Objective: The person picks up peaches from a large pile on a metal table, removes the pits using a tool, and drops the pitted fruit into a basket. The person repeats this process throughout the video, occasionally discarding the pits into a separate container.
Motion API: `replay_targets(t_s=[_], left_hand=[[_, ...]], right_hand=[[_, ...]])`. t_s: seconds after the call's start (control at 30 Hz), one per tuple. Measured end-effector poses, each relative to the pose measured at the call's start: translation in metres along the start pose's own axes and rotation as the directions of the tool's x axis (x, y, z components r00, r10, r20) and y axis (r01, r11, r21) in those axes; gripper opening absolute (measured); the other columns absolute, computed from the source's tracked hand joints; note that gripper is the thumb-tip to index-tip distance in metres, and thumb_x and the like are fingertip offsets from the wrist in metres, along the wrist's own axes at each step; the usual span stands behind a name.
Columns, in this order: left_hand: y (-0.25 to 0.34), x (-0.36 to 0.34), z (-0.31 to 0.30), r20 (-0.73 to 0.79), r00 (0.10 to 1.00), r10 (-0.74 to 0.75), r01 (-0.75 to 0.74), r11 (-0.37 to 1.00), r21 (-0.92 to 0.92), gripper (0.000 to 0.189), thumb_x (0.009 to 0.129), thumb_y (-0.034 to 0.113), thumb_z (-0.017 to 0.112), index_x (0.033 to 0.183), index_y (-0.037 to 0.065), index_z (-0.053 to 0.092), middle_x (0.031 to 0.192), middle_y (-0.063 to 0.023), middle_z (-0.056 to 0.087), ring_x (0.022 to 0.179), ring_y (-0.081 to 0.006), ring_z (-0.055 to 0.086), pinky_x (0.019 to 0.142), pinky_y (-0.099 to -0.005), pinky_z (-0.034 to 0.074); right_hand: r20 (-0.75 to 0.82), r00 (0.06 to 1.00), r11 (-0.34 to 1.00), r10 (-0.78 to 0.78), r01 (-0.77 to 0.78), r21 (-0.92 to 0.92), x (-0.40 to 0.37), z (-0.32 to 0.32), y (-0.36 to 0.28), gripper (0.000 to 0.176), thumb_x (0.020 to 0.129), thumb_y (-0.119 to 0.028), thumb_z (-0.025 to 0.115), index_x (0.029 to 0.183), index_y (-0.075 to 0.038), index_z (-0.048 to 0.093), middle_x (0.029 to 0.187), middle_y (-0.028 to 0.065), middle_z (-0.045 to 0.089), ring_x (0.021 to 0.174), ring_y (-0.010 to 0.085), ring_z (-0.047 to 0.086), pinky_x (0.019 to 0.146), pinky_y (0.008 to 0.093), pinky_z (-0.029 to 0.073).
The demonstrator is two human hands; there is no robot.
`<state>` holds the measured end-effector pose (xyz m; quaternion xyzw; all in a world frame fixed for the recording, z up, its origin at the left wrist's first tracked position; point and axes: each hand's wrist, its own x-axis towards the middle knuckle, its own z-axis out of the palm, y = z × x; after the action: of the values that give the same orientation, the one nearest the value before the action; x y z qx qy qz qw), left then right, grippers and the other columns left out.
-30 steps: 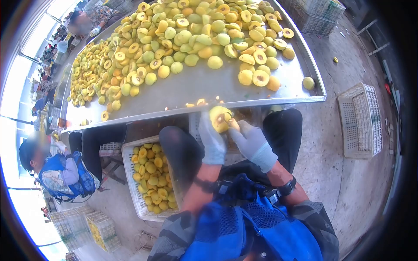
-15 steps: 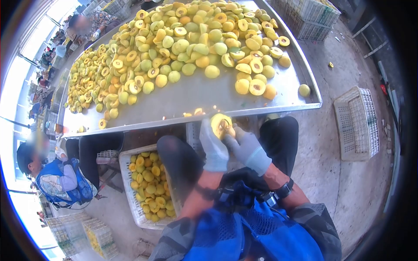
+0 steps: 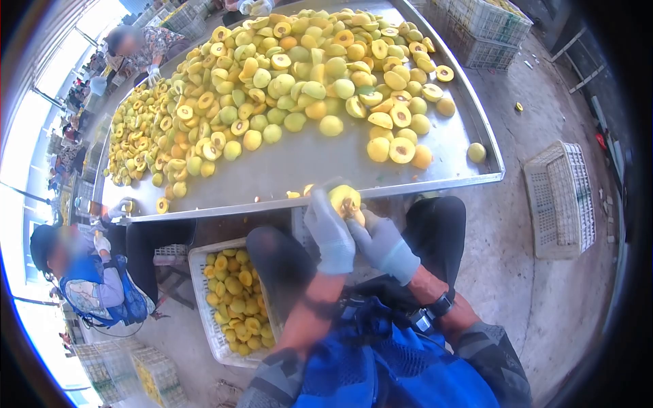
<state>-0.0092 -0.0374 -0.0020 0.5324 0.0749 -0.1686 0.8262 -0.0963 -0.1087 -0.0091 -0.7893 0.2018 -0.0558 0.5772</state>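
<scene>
Above the near edge of the metal table, my gloved left hand [image 3: 330,228] is wrapped around a cut yellow peach [image 3: 345,198] from its left side. The brown stone area of the peach faces up and looks torn. My gloved right hand [image 3: 386,245] is closed against the lower right of the same fruit, its fingertips at the stone. Whether a small tool is inside those fingers is hidden. Past my hands, a large heap of halved and whole yellow peaches [image 3: 292,88] lies on the metal table [image 3: 272,180].
A white crate [image 3: 204,309] of peaches stands left of my knee. An unfilled white crate [image 3: 585,204] sits on the floor at right. Stacked crates [image 3: 483,30] stand behind it. One co-worker [image 3: 102,285] sits at left, another [image 3: 139,51] at the table's far left.
The peach has tilted in my hands, and its stone area looks more broken open. At left, the co-worker's hand has come to the table's edge. Other gloved hands show at the far edge.
</scene>
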Motion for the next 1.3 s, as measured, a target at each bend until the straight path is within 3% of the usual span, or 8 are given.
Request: replay_targets(t_s=[0.2,0.5,0.57,0.7,0.83,0.97,1.07,1.3], left_hand=[[-0.005,0.005,0.001,-0.028,1.000,0.005,-0.004,0.998,0.065,0.053,0.108,0.038,0.037,0.109,-0.005,0.068,0.102,-0.0154,0.070,0.088,-0.0237,0.069,0.077,-0.0347,0.060],[0.002,-0.006,0.004,0.109,0.992,0.067,-0.066,0.998,-0.015,0.050,0.108,0.038,0.040,0.113,-0.005,0.067,0.103,-0.0140,0.070,0.087,-0.0218,0.069,0.079,-0.0348,0.060],[0.002,-0.016,0.004,0.121,0.985,0.121,-0.109,0.989,-0.102,0.048,0.108,0.036,0.043,0.115,-0.005,0.066,0.103,-0.0140,0.070,0.085,-0.0212,0.069,0.078,-0.0341,0.060],[-0.021,0.002,-0.026,0.087,0.982,0.167,-0.179,0.971,0.157,0.040,0.107,0.029,0.048,0.109,-0.005,0.069,0.095,-0.0116,0.072,0.080,-0.0175,0.069,0.075,-0.0302,0.058],[-0.016,0.007,-0.023,0.111,0.968,0.225,-0.245,0.943,0.225,0.035,0.104,0.022,0.052,0.101,-0.005,0.074,0.087,-0.0087,0.073,0.077,-0.0129,0.067,0.071,-0.0262,0.054],[0.006,0.001,-0.014,0.226,0.957,0.180,-0.239,0.934,0.267,0.032,0.102,0.018,0.052,0.100,-0.006,0.073,0.086,-0.0078,0.072,0.074,-0.0113,0.064,0.068,-0.0255,0.053],[0.011,-0.004,-0.010,0.278,0.941,0.191,-0.276,0.911,0.307,0.029,0.101,0.016,0.053,0.100,-0.005,0.073,0.085,-0.0071,0.072,0.073,-0.0101,0.064,0.064,-0.0244,0.053],[0.019,-0.013,-0.002,0.416,0.890,0.186,-0.317,0.908,0.273,0.025,0.100,0.013,0.055,0.101,-0.005,0.073,0.084,-0.0061,0.072,0.073,-0.0093,0.066,0.061,-0.0233,0.054]], right_hand=[[0.096,0.993,0.987,0.062,-0.075,0.140,-0.002,-0.007,0.002,0.046,0.104,-0.040,0.053,0.108,0.004,0.066,0.085,0.0253,0.070,0.081,0.0371,0.070,0.076,0.0427,0.052],[0.288,0.954,0.765,0.082,-0.246,0.596,-0.001,-0.017,-0.004,0.044,0.110,-0.039,0.048,0.106,0.001,0.066,0.086,-0.0024,0.064,0.077,0.0083,0.055,0.068,0.0288,0.049],[0.299,0.950,0.804,0.094,-0.250,0.540,-0.001,-0.013,0.006,0.043,0.109,-0.039,0.049,0.105,0.000,0.067,0.084,-0.0014,0.064,0.076,0.0081,0.055,0.065,0.0289,0.048],[0.328,0.921,0.819,0.211,-0.350,0.455,-0.008,0.001,0.009,0.042,0.107,-0.039,0.053,0.103,0.000,0.067,0.079,0.0007,0.064,0.071,0.0089,0.055,0.061,0.0298,0.046],[0.126,0.991,0.959,0.034,-0.068,0.274,-0.012,0.010,0.016,0.043,0.106,-0.037,0.053,0.099,0.003,0.066,0.077,0.0032,0.064,0.071,0.0105,0.056,0.063,0.0306,0.046],[0.319,0.935,0.841,0.156,-0.295,0.454,-0.019,-0.008,-0.006,0.043,0.107,-0.038,0.052,0.098,0.002,0.067,0.078,0.0017,0.062,0.075,0.0082,0.055,0.066,0.0284,0.046],[0.201,0.973,0.908,0.111,-0.181,0.377,-0.023,-0.004,-0.006,0.042,0.108,-0.037,0.051,0.099,0.001,0.067,0.077,-0.0013,0.059,0.075,0.0058,0.052,0.064,0.0265,0.044],[0.466,0.884,0.694,0.046,-0.363,0.621,-0.033,-0.028,-0.008,0.036,0.110,-0.036,0.047,0.095,-0.007,0.063,0.072,-0.0061,0.055,0.067,0.0014,0.048,0.056,0.0218,0.038]])
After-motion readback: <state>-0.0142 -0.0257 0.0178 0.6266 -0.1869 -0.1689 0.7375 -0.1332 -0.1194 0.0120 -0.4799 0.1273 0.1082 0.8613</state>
